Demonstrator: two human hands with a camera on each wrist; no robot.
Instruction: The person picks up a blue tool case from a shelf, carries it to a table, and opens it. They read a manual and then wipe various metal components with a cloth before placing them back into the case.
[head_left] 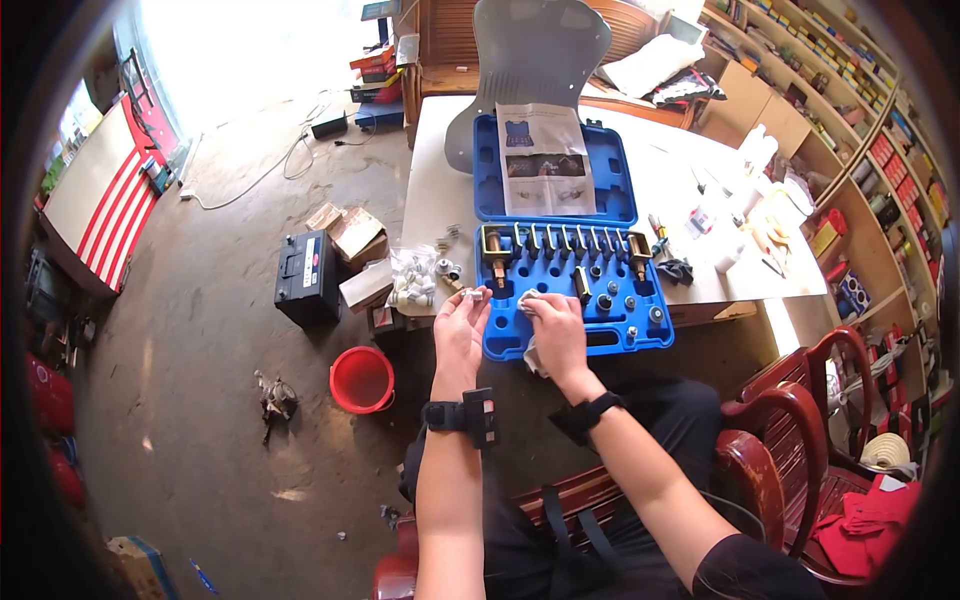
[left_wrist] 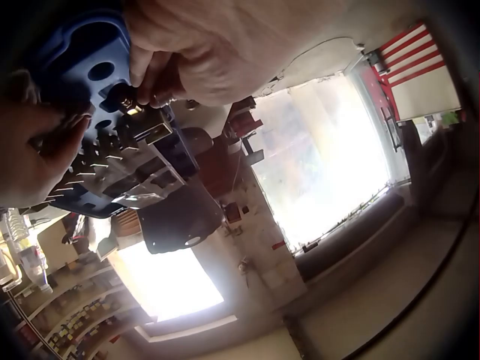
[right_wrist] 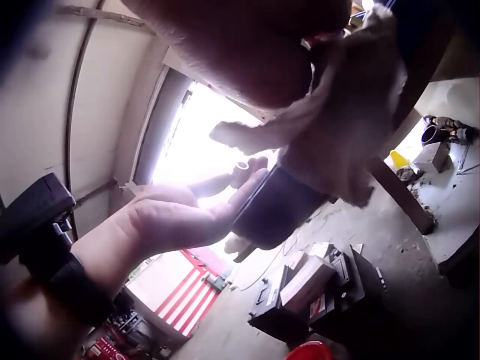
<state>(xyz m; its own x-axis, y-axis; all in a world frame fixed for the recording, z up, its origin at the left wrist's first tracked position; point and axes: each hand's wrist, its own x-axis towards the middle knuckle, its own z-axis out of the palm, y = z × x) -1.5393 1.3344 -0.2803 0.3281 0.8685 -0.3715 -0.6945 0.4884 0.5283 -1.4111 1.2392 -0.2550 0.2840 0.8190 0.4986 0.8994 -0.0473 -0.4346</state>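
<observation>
One small, pale tubular part (head_left: 473, 295) sat pinched in the left hand (head_left: 460, 332), near the open blue plastic case (head_left: 612, 185); the right hand (head_left: 562, 335) gripped a crumpled off-white cloth (head_left: 534, 356). Slack fingers risked dropping the part; trailing cloth could have dislodged round metal fittings (head_left: 605, 302).

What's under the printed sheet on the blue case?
The open blue lid shows on both sides of the printed sheet; whatever lies directly beneath it is covered.
</observation>
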